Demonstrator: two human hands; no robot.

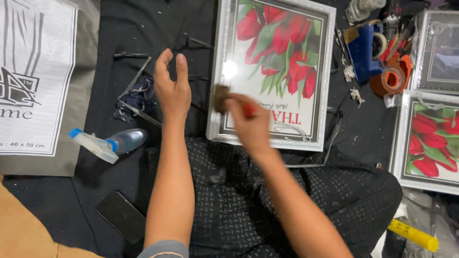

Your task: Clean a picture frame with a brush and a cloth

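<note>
A white-framed picture of red tulips (315, 57) lies on the black cloth in front of me. My right hand (248, 122) grips a small brush with a red handle and brown bristles (221, 98), the bristles touching the frame's left edge. My left hand (172, 88) hovers to the left of the frame with fingers apart and nothing in it, above thin dark strips (138, 79) and a scrap of dark blue cloth (138, 95).
A spray bottle (107, 143) lies on its side at left, a black phone (122, 216) below it. A printed bag (33, 81) sits far left. Tape rolls and a blue dispenser (366, 48) lie upper right. Two more framed pictures (430, 138) are at right, a yellow tool (413, 235) at lower right.
</note>
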